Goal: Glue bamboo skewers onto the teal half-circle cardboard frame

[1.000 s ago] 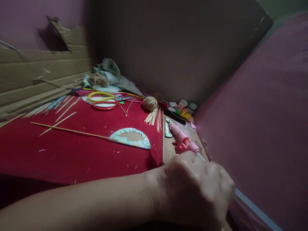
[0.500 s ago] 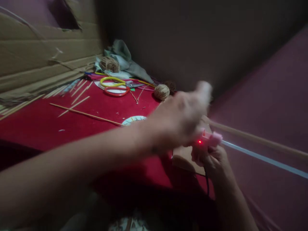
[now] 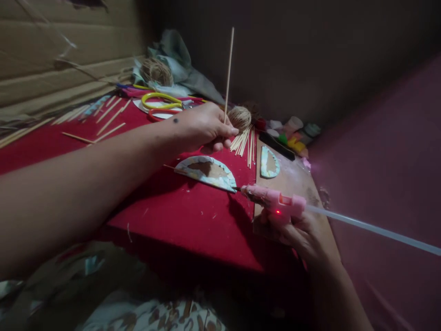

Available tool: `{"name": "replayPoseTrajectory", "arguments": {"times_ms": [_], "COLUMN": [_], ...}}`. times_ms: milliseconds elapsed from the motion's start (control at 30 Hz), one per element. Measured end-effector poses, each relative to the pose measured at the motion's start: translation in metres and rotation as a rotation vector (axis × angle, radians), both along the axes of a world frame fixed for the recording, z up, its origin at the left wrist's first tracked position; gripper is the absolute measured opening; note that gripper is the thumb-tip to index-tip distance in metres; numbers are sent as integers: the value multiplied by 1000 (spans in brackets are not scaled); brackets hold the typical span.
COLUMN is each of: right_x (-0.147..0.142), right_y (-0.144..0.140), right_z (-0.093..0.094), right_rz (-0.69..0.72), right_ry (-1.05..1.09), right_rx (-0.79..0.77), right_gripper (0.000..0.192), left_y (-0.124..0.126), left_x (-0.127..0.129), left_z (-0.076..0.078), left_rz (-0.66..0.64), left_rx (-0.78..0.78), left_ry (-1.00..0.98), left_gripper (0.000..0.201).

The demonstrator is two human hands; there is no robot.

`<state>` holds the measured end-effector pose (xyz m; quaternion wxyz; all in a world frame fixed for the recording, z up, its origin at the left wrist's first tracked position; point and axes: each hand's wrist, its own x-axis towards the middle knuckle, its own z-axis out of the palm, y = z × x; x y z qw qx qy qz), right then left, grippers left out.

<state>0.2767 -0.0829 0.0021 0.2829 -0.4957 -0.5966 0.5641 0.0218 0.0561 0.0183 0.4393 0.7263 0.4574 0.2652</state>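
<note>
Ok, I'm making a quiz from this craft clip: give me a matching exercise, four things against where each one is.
Things:
1. glue gun
2. wooden stick
3. half-round piece
4. scissors

Places:
A. flat on the red mat, by the gun's nozzle
B. upright in the left hand
C. far side of the mat, behind the left hand
D. in the right hand

Pairs: 1-D, 2-B, 3-A, 4-C

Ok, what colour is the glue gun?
Pink, with a small red light lit on its side; the glue gun shows in the head view.
</note>
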Motion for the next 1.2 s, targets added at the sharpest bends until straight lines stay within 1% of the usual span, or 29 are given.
{"name": "replayPoseTrajectory", "arguments": {"times_ms": [67,100,200,267,333,533,667,733,800,933,1000,1067,1200], "right_x": [-1,-1,-3,-3,-4,-5,2,8,13,12,9,6,5], "right_y": [-1,-1,1,1,2,2,1,0,-1,-2,-2,-2,-2], "right_z": [3,4,4,3,2,3,-2,-7,-10,-7,-3,-1,0], "right_rz": [-3,6,42,45,47,35,26,-1,-16,23,45,52,40], "right_ry": [-55,-84,-153,-200,-235,-246,-250,-248,-232,-182,-164,-144,-134], "right_rx": [26,39,71,109,140,152,184,186,188,170,150,128,102], "right_gripper": [41,42,42,42,42,45,46,44,40,42,43,42,43], "left_y": [0,0,0,0,0,-1,-4,-6,-7,-5,-3,-2,-1], "left_x": [3,6,11,13,13,14,16,16,16,13,11,11,12], "left_z": [-9,-13,-24,-30,-33,-33,-28,-25,-25,-29,-32,-35,-35], "left_rz": [28,19,-64,-85,-77,-11,17,39,46,-2,-18,-25,-30], "left_rx": [93,148,260,296,292,206,270,292,323,464,504,508,450], "left_ry": [-88,-117,-136,-133,-120,-131,-30,51,91,58,46,20,-45], "left_gripper": [23,23,24,24,23,22,24,26,27,31,32,33,30]}}
